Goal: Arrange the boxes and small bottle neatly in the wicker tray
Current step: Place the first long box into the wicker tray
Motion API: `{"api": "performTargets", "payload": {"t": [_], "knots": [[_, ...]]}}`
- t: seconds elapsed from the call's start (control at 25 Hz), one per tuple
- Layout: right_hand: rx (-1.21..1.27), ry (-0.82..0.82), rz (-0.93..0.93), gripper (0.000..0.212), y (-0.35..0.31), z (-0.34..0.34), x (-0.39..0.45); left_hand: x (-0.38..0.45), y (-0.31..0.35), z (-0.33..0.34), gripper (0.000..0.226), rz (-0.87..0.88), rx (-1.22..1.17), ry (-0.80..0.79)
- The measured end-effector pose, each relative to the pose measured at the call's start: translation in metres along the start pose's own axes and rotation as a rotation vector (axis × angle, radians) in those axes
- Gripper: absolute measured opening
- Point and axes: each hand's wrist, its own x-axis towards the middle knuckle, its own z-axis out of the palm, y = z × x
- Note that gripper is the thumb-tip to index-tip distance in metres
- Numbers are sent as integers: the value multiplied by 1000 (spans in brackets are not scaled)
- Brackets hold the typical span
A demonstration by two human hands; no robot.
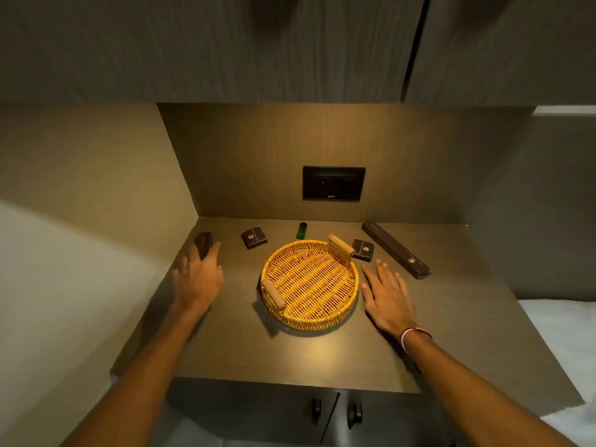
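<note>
Flanking the bare wicker tray (309, 283), left hand (200, 279) and right hand (385, 296) spread, each grip holding nothing.

Both bare forearms reach forward. The left hand (199, 279) is palm down, fingers loosely spread and blurred. The right hand (387, 296) lies flat, fingers splayed (bands circle its wrist), holding nothing.

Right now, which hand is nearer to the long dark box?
The right hand. It lies flat on the counter just left of the long dark box, not touching it. The left hand is far across, beyond the wicker tray.
</note>
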Motion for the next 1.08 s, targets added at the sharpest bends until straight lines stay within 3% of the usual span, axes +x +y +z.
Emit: {"api": "performTargets", "payload": {"t": [0.08,0.24,0.44,0.52,0.6,0.72,0.88,1.08], "knots": [[-27,88,9,54,0,2,5,7,-13,3,54,-57,52,-12],[-25,103,16,55,2,5,7,13,-30,11,41,-98,34,-1],[-6,121,29,55,0,5,6,38,-29,-13,39,-94,-234,21],[1,136,26,54,-2,3,6,48,-20,-30,47,26,-348,16],[2,139,28,54,-2,4,6,57,0,-43,49,265,-385,-38],[10,131,37,55,-1,4,6,63,34,-44,49,534,-258,-169],[10,129,36,56,-1,4,7,63,49,-30,49,592,-141,-316],[9,131,36,56,0,5,8,54,58,-33,45,688,-113,-287]]}}
